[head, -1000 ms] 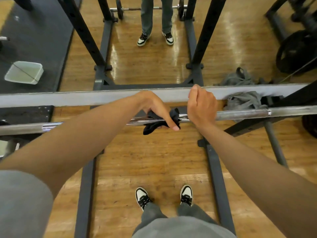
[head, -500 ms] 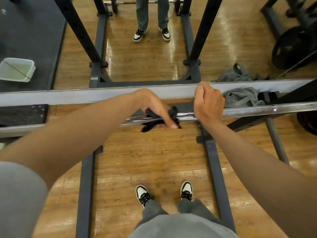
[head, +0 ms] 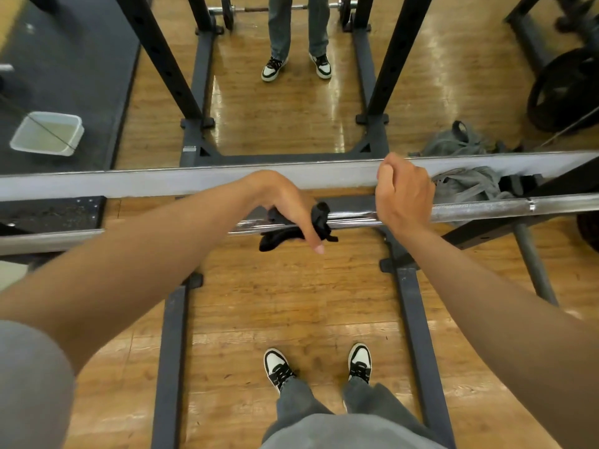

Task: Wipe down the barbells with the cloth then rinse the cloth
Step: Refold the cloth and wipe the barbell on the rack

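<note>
A chrome barbell [head: 486, 211] runs across the view at waist height, resting in a black rack. My left hand [head: 285, 202] grips a black cloth [head: 319, 218] wrapped round the bar near its middle; a loose end of the cloth hangs below the bar. Just to the right of the cloth, my right hand [head: 403, 194] is curled round the bar from above. A second barbell [head: 259, 8] lies on the floor at the far top, partly hidden behind a person's legs.
A mirror's metal ledge [head: 162, 184] crosses just beyond the bar. A white tub of water [head: 48, 132] sits on the dark mat at left. Grey clothing [head: 460, 183] lies at right, weight plates [head: 564, 89] beyond. Rack base rails [head: 418, 319] flank my feet.
Both hands and the cloth stay at the same place on the bar. The camera has shifted a little, so the whole scene sits slightly differently in view.
</note>
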{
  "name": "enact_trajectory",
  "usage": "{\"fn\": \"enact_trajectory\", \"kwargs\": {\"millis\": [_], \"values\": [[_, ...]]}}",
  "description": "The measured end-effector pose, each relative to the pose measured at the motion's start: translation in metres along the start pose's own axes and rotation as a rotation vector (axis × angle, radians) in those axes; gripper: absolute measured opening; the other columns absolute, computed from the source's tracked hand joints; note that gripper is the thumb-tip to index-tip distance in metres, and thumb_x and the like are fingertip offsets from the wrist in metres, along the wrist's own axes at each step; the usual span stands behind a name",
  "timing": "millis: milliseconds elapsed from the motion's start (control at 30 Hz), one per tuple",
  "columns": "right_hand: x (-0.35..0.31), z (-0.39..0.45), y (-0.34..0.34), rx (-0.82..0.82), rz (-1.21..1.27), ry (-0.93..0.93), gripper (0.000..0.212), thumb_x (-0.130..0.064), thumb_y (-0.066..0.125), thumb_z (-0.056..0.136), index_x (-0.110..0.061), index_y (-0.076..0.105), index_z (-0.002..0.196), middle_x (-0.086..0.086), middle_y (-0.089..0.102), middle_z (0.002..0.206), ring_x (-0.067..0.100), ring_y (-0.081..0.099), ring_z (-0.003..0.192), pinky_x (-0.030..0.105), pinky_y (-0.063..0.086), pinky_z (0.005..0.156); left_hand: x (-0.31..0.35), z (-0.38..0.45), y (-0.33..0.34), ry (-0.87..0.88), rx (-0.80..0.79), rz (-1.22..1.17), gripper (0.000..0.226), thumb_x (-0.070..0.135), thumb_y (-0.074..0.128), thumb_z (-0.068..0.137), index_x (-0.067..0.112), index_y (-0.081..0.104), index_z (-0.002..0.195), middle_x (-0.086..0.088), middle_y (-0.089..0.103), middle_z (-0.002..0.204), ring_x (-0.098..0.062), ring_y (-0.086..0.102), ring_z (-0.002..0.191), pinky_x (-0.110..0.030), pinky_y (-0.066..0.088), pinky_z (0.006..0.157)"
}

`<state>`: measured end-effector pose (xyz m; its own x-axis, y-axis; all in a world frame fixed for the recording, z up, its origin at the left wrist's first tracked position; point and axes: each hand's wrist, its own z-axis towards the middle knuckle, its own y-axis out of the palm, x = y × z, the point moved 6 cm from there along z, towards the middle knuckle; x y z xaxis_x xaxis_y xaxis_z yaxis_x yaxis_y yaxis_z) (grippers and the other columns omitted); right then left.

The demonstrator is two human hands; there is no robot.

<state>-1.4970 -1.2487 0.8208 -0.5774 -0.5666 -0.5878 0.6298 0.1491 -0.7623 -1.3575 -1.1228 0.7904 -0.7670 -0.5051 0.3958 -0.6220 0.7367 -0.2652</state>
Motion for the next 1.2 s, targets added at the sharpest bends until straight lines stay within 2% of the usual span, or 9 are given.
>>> {"fn": "enact_trajectory", "kwargs": {"millis": [133, 200, 367, 467, 633, 767, 1000, 1100, 1200], "values": [[0.000, 0.001, 0.000, 0.024, -0.023, 0.017, 0.032, -0.027, 0.036, 0.092, -0.008, 0.056, 0.077, 0.012, 0.056, 0.064, 0.030, 0.053, 0.060, 0.041, 0.040, 0.058, 0.066, 0.032, -0.001, 0.190, 0.205, 0.054, 0.072, 0.060, 0.087, 0.071, 0.023, 0.065, 0.127, 0.006, 0.068, 0.112, -0.015, 0.063, 0.103, -0.026, 0.051, 0.094], [0.000, 0.001, -0.001, 0.029, -0.018, 0.020, 0.031, -0.027, 0.036, 0.091, -0.008, 0.055, 0.076, 0.013, 0.055, 0.064, 0.031, 0.052, 0.060, 0.040, 0.037, 0.057, 0.075, 0.040, 0.000, 0.235, 0.260, 0.082, 0.073, 0.063, 0.087, 0.069, 0.024, 0.064, 0.126, 0.004, 0.068, 0.120, -0.019, 0.063, 0.110, -0.036, 0.050, 0.103], [-0.001, 0.000, -0.004, 0.006, 0.005, -0.020, 0.033, -0.031, 0.033, 0.093, -0.011, 0.052, 0.074, 0.009, 0.053, 0.063, 0.028, 0.049, 0.059, 0.035, 0.028, 0.055, 0.004, 0.009, 0.006, 0.109, 0.266, 0.015, 0.050, 0.056, 0.090, 0.069, 0.021, 0.068, 0.099, 0.001, 0.071, 0.099, -0.023, 0.068, 0.096, -0.035, 0.053, 0.089], [-0.002, -0.002, -0.002, 0.020, -0.014, -0.030, 0.032, -0.032, 0.035, 0.096, -0.014, 0.052, 0.074, 0.006, 0.052, 0.063, 0.027, 0.050, 0.060, 0.035, 0.029, 0.057, -0.030, -0.015, 0.014, 0.033, 0.455, 0.070, 0.050, 0.062, 0.089, 0.066, 0.025, 0.060, 0.083, 0.005, 0.066, 0.082, -0.020, 0.066, 0.081, -0.036, 0.053, 0.075], [-0.006, -0.003, -0.002, 0.018, -0.033, -0.036, 0.032, -0.031, 0.038, 0.098, -0.015, 0.052, 0.073, 0.003, 0.049, 0.062, 0.025, 0.048, 0.059, 0.033, 0.026, 0.058, 0.014, -0.006, 0.016, 0.005, 0.887, 0.409, 0.065, 0.081, 0.076, 0.064, 0.025, 0.065, 0.096, 0.004, 0.068, 0.089, -0.023, 0.066, 0.086, -0.031, 0.039, 0.065], [-0.006, -0.003, -0.003, 0.013, -0.058, -0.008, 0.032, -0.031, 0.037, 0.096, -0.014, 0.049, 0.072, 0.005, 0.048, 0.061, 0.025, 0.043, 0.059, 0.035, 0.020, 0.058, 0.046, 0.004, 0.019, 0.097, 0.980, 0.399, 0.065, 0.085, 0.070, 0.066, 0.027, 0.056, 0.091, 0.009, 0.054, 0.077, -0.021, 0.061, 0.079, -0.031, 0.036, 0.066], [-0.005, -0.005, -0.004, 0.004, -0.012, -0.056, 0.032, -0.030, 0.037, 0.100, -0.019, 0.048, 0.072, 0.002, 0.047, 0.062, 0.020, 0.041, 0.057, 0.034, 0.021, 0.058, -0.056, -0.054, 0.040, -0.046, 1.317, 0.298, 0.093, 0.101, 0.006, 0.075, 0.025, 0.060, 0.082, 0.006, 0.057, 0.063, -0.019, 0.058, 0.060, -0.032, 0.044, 0.054], [-0.009, -0.004, 0.000, -0.033, -0.078, -0.090, 0.037, -0.034, 0.034, 0.105, -0.020, 0.050, 0.074, 0.000, 0.047, 0.062, 0.019, 0.041, 0.058, 0.033, 0.023, 0.055, -0.074, -0.065, 0.045, -0.213, 1.459, 0.218, 0.096, 0.098, -0.003, 0.077, 0.021, 0.054, 0.071, 0.004, 0.054, 0.058, -0.019, 0.054, 0.054, -0.031, 0.043, 0.052], [-0.016, -0.001, 0.008, -0.088, -0.238, -0.097, 0.046, -0.036, 0.029, 0.110, -0.015, 0.051, 0.075, 0.009, 0.055, 0.067, 0.030, 0.045, 0.062, 0.036, 0.028, 0.061, -0.019, -0.039, 0.043, -0.216, 1.395, 0.233, 0.095, 0.097, -0.001, 0.076, 0.022, 0.056, 0.068, 0.004, 0.055, 0.058, -0.020, 0.053, 0.054, -0.030, 0.032, 0.052]]}}
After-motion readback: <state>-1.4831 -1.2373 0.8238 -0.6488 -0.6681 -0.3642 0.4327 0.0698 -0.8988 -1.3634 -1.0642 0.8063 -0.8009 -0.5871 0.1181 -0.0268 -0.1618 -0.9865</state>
